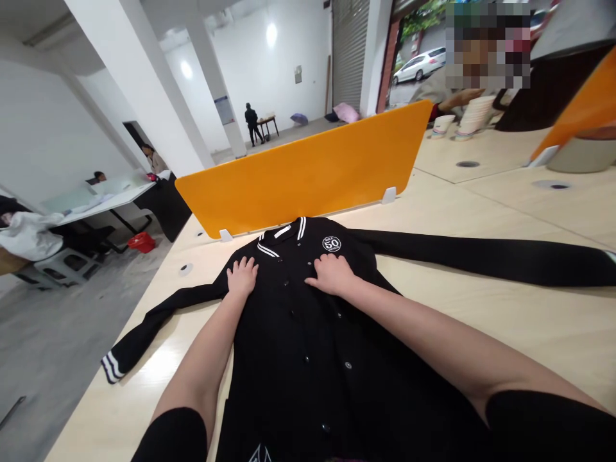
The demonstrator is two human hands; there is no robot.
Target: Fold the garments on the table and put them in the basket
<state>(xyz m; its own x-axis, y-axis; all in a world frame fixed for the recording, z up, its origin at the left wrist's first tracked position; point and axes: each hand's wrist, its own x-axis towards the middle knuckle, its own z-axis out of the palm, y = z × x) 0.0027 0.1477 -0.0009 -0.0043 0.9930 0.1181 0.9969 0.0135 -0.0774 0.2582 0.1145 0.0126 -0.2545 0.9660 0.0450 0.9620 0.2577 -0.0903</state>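
Note:
A black jacket (283, 333) with white stripes on its collar and cuff lies spread front up on the light wooden table (168, 359). Its snap front is undone, with a row of snaps down each edge, and a round white "50" badge (332, 244) sits on the chest. My left hand (242, 277) rests flat on the chest panel near the shoulder, fingers spread. On the other panel, just below the badge, lies my right hand (330, 274), its thumb out and fingers slightly bent against the cloth. Both sleeves stretch out sideways; the cuff at the right runs to the frame's edge.
An orange divider panel (308, 170) stands on white clips behind the collar. Stacked paper cups (474, 117) and a person are beyond it at the right. A red bucket (141, 242) is on the floor at left, near a second table with seated people.

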